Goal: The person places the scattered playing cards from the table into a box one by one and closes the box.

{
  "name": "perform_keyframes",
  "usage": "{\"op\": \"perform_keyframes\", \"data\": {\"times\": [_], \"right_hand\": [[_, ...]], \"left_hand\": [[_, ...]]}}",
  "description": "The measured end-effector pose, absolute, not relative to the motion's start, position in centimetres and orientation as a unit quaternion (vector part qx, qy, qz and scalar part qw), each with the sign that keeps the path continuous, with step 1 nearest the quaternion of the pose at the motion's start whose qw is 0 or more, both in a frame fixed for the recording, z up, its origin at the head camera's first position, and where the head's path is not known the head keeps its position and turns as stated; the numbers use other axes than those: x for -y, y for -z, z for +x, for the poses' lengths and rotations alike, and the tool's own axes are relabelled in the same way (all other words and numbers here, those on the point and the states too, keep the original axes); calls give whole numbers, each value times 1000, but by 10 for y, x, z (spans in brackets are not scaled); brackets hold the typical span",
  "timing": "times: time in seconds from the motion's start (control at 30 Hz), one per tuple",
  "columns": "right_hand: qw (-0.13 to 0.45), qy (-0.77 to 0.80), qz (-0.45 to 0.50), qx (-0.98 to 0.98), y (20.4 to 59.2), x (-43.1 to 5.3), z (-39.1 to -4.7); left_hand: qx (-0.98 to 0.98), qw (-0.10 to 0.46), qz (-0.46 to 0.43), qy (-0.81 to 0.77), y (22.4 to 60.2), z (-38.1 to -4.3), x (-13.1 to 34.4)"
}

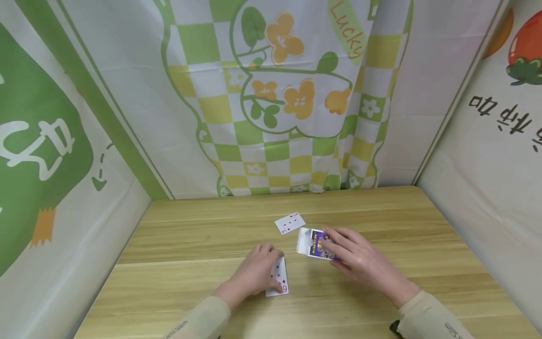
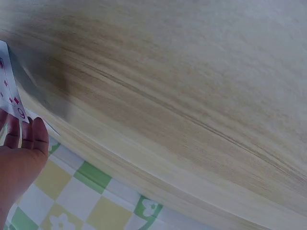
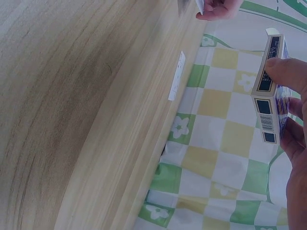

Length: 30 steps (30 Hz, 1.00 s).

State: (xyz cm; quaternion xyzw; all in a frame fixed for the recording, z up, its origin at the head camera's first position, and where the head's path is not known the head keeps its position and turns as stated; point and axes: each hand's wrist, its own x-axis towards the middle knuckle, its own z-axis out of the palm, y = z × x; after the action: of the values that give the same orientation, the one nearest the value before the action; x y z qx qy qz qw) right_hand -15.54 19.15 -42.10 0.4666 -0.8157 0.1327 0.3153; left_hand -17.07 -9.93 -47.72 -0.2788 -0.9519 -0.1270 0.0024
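In the head view my left hand (image 1: 255, 269) grips playing cards by their ends, with a six of diamonds (image 1: 278, 275) face up on top. The left wrist view shows the fingers (image 2: 41, 136) at one end of that six of diamonds (image 2: 8, 88). My right hand (image 1: 360, 256) holds a purple and white card box (image 1: 320, 245), its white flap end pointing left. In the right wrist view the thumb presses one narrow side of the card box (image 3: 269, 91), and fingers lie along the opposite side. The inside of the box is hidden.
A diamonds card (image 1: 290, 222) lies face up on the wooden table (image 1: 203, 235), just beyond the box. Behind the table hangs a green and yellow checked curtain (image 1: 288, 155). Printed cloth walls stand on the left (image 1: 127, 174) and right (image 1: 474, 188).
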Motion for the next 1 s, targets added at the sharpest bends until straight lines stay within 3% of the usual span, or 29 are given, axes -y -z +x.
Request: {"op": "perform_keyframes", "data": {"times": [0.53,1.0], "right_hand": [[315,-138,465,815,423,-193,-157],[322,-139,467,812,423,-193,-156]], "left_hand": [[939,55,-280,190,459,-178,113],[931,55,-236,274,437,-178,125]]}}
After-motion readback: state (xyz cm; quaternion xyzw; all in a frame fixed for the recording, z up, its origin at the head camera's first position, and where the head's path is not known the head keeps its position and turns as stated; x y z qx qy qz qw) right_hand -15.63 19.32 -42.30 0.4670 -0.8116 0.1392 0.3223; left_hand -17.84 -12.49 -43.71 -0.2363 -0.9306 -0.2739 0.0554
